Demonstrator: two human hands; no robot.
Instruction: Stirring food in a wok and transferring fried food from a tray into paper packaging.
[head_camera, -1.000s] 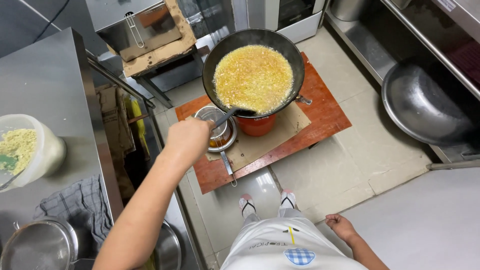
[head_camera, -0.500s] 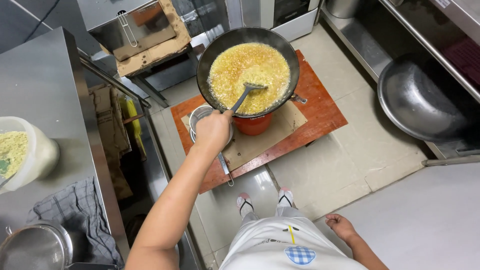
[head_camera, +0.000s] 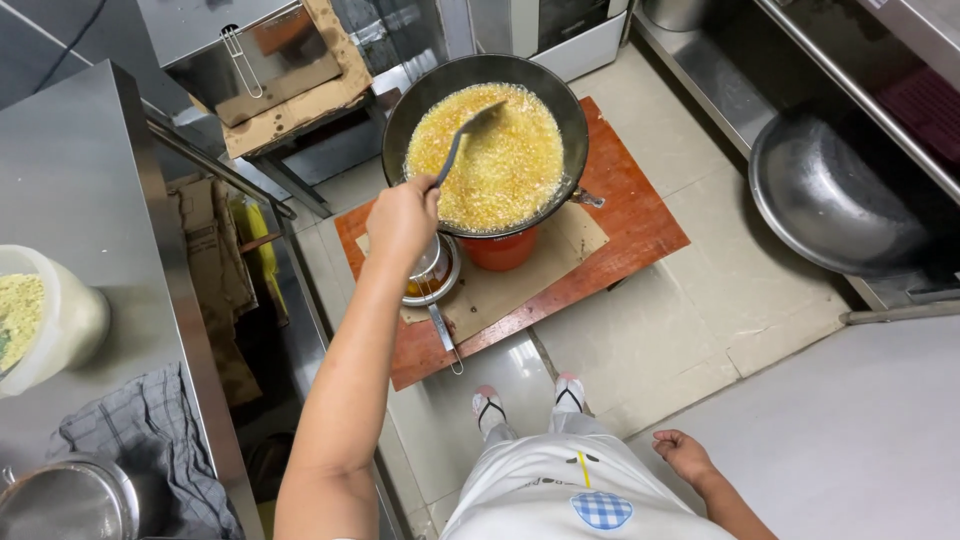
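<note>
Over the black wok (head_camera: 420, 100), our left hand (head_camera: 400, 215) grips the handle of a ladle (head_camera: 468, 132), fingers wrapped tight around it, and the scoop end sits out across the bubbling yellow food (head_camera: 500, 160) filling that wok. Just beside the wok, at its near rim, a small metal strainer (head_camera: 432, 285) rests on the red board (head_camera: 640, 220) (under our wrist). Well back from the wok, our right hand (head_camera: 685, 455) hangs by the apron, fingers loosely curled and holding nothing.

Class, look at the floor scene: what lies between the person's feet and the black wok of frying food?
In the head view, between the feet and the wok lies a red board bearing cardboard and a small strainer.
</note>
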